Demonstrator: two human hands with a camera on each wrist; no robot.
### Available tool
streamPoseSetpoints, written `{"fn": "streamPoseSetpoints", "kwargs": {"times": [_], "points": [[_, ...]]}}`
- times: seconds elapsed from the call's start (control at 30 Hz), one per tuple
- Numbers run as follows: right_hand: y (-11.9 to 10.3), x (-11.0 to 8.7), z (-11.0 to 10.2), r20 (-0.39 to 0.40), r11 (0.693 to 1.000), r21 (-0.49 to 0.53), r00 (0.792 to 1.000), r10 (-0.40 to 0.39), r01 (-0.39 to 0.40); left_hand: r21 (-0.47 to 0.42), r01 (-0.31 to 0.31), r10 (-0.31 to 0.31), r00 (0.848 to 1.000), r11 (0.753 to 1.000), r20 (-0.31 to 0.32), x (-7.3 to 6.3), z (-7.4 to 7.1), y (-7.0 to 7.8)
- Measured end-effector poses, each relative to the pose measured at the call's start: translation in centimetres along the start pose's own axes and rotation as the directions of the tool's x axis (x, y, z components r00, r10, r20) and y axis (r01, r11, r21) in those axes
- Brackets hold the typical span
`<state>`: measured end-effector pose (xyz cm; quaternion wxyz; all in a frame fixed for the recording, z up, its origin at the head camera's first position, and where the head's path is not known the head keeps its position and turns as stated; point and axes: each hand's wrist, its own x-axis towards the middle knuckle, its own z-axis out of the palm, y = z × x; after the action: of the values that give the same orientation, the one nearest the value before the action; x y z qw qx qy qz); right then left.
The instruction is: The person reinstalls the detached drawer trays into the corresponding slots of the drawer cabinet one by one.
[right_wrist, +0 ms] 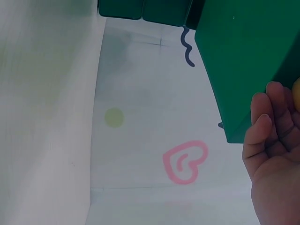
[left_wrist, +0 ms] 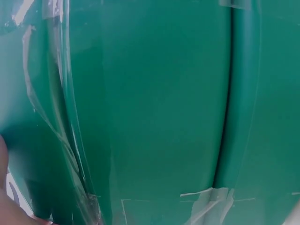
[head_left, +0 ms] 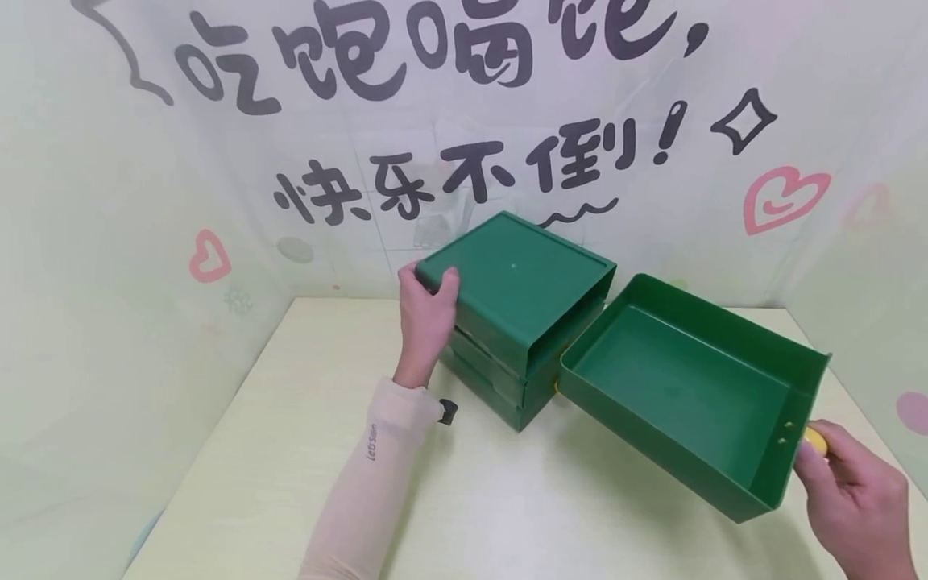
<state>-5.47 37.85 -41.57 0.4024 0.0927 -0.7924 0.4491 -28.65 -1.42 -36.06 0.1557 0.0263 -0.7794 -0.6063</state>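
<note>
A green drawer cabinet (head_left: pixel 515 282) stands on the table, its top slot open at the front. My left hand (head_left: pixel 429 310) grips its rear left top corner, thumb on top; the other fingers are partly hidden behind. The left wrist view shows the cabinet's green side wall (left_wrist: pixel 159 103) close up, with strips of clear tape. My right hand (head_left: pixel 855 487) pinches the yellow knob (head_left: pixel 816 441) of a green drawer (head_left: pixel 710 379), which is out of the cabinet, tilted and held above the table with nothing in it. In the right wrist view, curled fingers (right_wrist: pixel 269 122) sit beside the drawer's underside.
The pale table (head_left: pixel 275 451) runs back to a white printed wall (head_left: pixel 638 193) with black lettering and pink hearts. Pale side panels (head_left: pixel 130 282) close in the left and right. Another yellow knob (head_left: pixel 558 387) shows partly behind the drawer, at the cabinet's front.
</note>
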Motion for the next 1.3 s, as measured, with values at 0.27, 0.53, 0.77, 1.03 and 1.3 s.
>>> {"fn": "streamPoseSetpoints", "kwargs": {"times": [0.27, 0.53, 0.77, 1.03, 1.3], "points": [[-0.8, 0.1, 0.2, 0.014, 0.998, -0.038, 0.999, 0.053, -0.052, 0.021, 0.018, -0.017, 0.999, 1.000, -0.048, -0.9, 0.3, 0.3], [-0.8, 0.3, 0.4, 0.008, 0.998, -0.040, 0.999, 0.052, -0.051, 0.065, 0.038, -0.034, 0.998, 0.997, -0.052, -1.4, 0.3, 0.7], [-0.4, 0.3, 0.6, -0.002, 0.997, -0.028, 0.998, 0.067, -0.067, 0.130, 0.023, -0.027, 0.999, 0.991, 0.029, -1.3, -0.4, 1.4], [0.2, 0.2, 0.9, 0.003, 0.995, -0.026, 0.995, 0.096, -0.096, 0.154, 0.021, -0.030, 0.998, 0.988, 0.055, -1.1, -0.7, 1.5], [0.6, 0.2, 1.2, 0.022, 0.993, -0.023, 0.993, 0.118, -0.117, 0.182, 0.025, -0.040, 0.996, 0.983, 0.081, -1.0, -1.0, 1.7]]}}
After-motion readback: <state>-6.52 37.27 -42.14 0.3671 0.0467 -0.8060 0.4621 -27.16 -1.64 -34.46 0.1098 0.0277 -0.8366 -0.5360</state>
